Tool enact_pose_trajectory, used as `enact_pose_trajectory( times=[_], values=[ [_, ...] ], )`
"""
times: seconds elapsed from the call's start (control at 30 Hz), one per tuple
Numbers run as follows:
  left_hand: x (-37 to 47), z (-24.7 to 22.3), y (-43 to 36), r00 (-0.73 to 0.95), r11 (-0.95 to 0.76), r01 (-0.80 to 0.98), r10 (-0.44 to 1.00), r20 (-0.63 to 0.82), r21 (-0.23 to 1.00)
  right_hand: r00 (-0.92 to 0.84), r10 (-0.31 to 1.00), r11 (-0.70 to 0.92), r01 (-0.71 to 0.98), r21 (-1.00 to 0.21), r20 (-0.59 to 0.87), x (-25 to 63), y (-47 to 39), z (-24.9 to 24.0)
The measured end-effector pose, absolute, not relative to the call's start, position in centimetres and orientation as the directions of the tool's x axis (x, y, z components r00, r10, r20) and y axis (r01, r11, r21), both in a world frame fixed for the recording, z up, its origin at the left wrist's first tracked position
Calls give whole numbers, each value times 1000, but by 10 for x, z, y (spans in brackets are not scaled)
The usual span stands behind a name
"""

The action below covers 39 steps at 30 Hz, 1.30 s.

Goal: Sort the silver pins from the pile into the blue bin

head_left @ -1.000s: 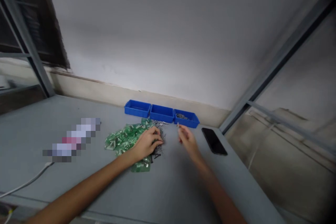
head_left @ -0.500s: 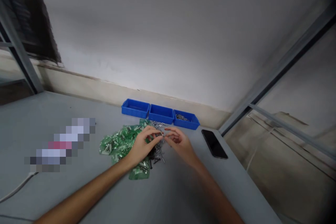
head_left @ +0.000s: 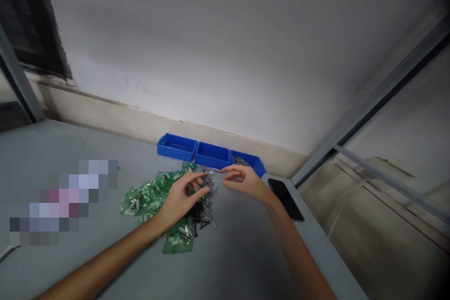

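My left hand [head_left: 183, 198] hovers over the right side of the green plastic bags [head_left: 154, 190], thumb and fingers apart with nothing visible between them. Beside its fingertips lies a loose heap of silvery screws [head_left: 210, 204], a few dark screws [head_left: 204, 223] at its near end. Across the heap, my right hand [head_left: 248, 183] is open, fingertips and thumb separated and pointing left toward the screws. Small metal parts show through the clear green bags. Part of the heap is hidden behind my left hand.
Three blue bins stand in a row by the wall: a left bin [head_left: 176, 153], a middle bin [head_left: 213, 157] and a right bin [head_left: 258, 167] holding screws. A black phone [head_left: 286, 199] lies near the right table edge. A pixelated object [head_left: 66, 201] is at left.
My hands were together with fingertips meeting around a small thin piece; now they have moved apart and the piece no longer shows between them. The view has shifted slightly.
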State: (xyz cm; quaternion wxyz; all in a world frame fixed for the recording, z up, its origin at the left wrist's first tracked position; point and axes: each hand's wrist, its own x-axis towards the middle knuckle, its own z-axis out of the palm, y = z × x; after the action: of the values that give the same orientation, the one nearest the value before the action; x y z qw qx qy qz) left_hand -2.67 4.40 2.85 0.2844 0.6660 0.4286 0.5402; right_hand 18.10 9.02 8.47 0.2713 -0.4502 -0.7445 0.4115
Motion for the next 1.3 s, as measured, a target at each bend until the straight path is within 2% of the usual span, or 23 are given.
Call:
enact_pose_trajectory(
  times=[0.13, 0.37, 0.57, 0.73, 0.87, 0.97, 1.13, 1.3],
  values=[
    [-26, 26, 46, 44, -498, 258, 862, 505, 828, -525, 851, 261, 377, -889, 27, 154, 73, 93],
    [-31, 27, 48, -36, -499, 183, 857, 514, 847, -474, 876, 253, 294, -922, 89, 135, 80, 83],
    [-35, 31, 48, -10, -527, 150, 845, 534, 837, -412, 910, 172, 265, -949, 49, 134, 82, 80],
    [-35, 30, 49, -90, -472, 128, 870, 484, 872, -461, 887, 191, 344, -920, 12, 129, 78, 73],
    [-32, 26, 48, -108, -440, 117, 886, 452, 890, -499, 866, 297, 478, -827, 22, 132, 71, 80],
    [-30, 25, 45, -104, -468, 127, 870, 481, 875, -471, 881, 322, 537, -780, 40, 138, 67, 93],
    [-25, 23, 40, -22, -556, 187, 822, 569, 810, -441, 888, 362, 492, -792, 132, 136, 64, 100],
    [-24, 23, 36, 7, -549, 257, 824, 567, 795, -467, 864, 431, 494, -755, 187, 134, 65, 95]
  ],
)
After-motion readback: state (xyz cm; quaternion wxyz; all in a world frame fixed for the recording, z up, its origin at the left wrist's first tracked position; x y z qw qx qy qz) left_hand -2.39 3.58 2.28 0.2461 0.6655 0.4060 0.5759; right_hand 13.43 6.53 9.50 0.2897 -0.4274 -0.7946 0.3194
